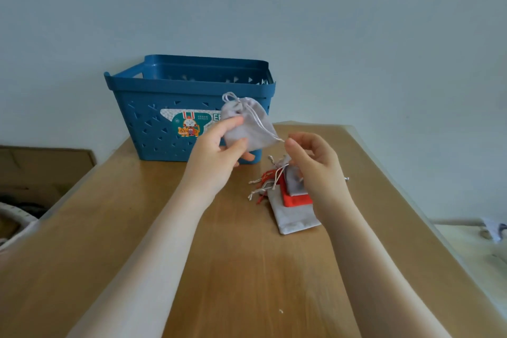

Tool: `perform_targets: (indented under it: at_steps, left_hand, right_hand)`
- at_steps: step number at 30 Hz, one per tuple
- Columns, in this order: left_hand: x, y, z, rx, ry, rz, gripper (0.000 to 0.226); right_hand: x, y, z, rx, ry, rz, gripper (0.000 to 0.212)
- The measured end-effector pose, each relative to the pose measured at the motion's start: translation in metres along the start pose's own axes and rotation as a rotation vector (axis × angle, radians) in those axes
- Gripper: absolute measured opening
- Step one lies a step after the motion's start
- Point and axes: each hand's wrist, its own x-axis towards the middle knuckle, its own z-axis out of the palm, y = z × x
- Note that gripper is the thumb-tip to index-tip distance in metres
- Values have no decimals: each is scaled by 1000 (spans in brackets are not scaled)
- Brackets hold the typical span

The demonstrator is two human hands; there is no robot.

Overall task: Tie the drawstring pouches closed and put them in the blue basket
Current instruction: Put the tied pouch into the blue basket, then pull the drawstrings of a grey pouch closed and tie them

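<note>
Right hand: pinches cord end, to draw it tight.
Left hand: grips grey pouch before basket, steadying.

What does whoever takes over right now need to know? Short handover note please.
Left hand grips the grey pouch, held up in front of the blue basket.
Right hand pinches its drawstring, pulled out to the side.
Pouch mouth looks gathered; whether it is knotted cannot be told.
Pile of grey and red pouches lies on the table, under the right hand.
Basket contents not visible.
Left: finish this tie, drop it in, then do the pile.
</note>
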Motion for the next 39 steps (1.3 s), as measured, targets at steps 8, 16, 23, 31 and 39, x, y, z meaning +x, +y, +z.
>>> perform_targets:
  at_steps: [8, 16, 23, 31, 39]
  left_hand:
    - [94, 21, -13, -62, 83, -102, 45]
    - [154, 13, -2, 52, -17, -220, 48]
    - [126, -4, -4, 578, 50, 191, 41]
    - [50, -23, 6, 622, -146, 275, 18]
    - [8, -47, 7, 573, -222, 171, 19]
  right_hand:
    - [50, -26, -3, -131, -115, -5, 8]
    - [78, -15, 2, -198, -159, 44, 9]
    - [80, 9, -10, -300, -167, 65, 11]
    - [64, 44, -30, -708, -175, 66, 30]
    - [51, 81, -22, -935, -148, 38, 40]
